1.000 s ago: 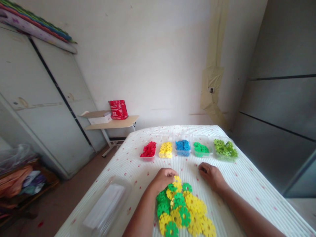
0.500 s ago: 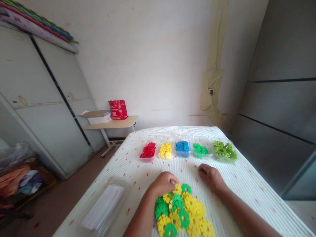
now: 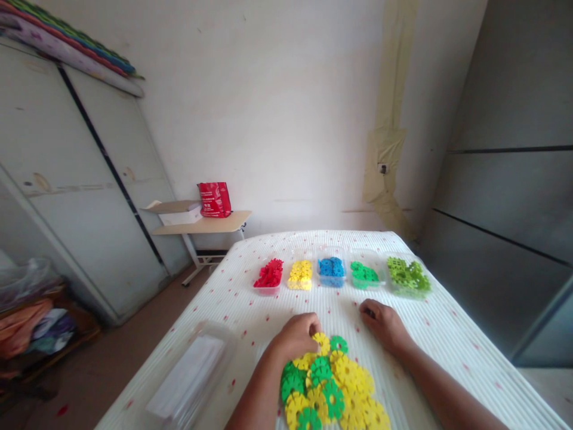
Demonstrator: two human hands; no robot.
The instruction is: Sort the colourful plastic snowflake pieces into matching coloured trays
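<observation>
My left hand (image 3: 299, 334) is bent over the upper left edge of a pile of flower-shaped plastic snowflake discs. Its thumb and fingers close on the rim of a yellow snowflake disc (image 3: 322, 345). Beside that lies a green snowflake disc (image 3: 339, 344). Nearer to me the pile continues, with overlapping yellow discs (image 3: 353, 376) and green discs (image 3: 333, 399). To the right of the pile, my right hand (image 3: 385, 324) rests on the cloth with its fingers curled in. Whether anything is inside those fingers is hidden.
Across the table stand clear tubs of red pieces (image 3: 270, 275), yellow pieces (image 3: 299, 273), blue pieces (image 3: 331, 270), green pieces (image 3: 364, 272) and light-green pieces (image 3: 407, 275). A clear plastic box (image 3: 192, 376) with something white inside lies left. Behind, a side table (image 3: 215, 223) bears a red bag (image 3: 215, 199).
My left hand has shifted slightly, and its thumb and fingers now sit against the left edge of the yellow disc. The right hand stays where it was.
</observation>
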